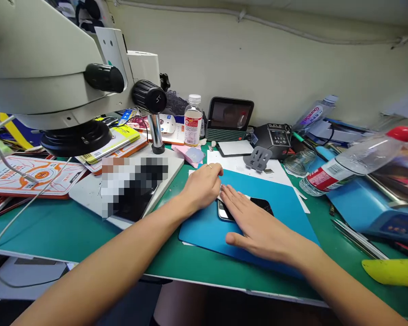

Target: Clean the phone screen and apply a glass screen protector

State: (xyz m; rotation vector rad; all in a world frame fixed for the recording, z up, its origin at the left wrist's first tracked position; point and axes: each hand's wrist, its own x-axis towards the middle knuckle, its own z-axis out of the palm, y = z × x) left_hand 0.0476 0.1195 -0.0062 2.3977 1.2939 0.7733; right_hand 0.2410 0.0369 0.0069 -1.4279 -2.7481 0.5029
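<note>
A smartphone with a dark, glossy face (226, 213) lies on the blue mat (200, 231), partly covered by my right hand (248, 217). That hand rests flat across it, fingers stretched out and thumb apart. A bit of white material (219, 197), perhaps tissue, shows by the fingertips. My left hand (204, 185) is curled closed beside the phone's left end, close to the right fingertips. Whatever is inside those curled fingers is hidden.
A microscope (71, 90) overhangs the left side, its pale base (177, 165) carrying a blurred-out dark item. Behind the mat stand a capped bottle (193, 122) and a small screen device (229, 118). At right are a tilted red-capped bottle (352, 160), tweezers (358, 240) and a yellow-handled tool (392, 272).
</note>
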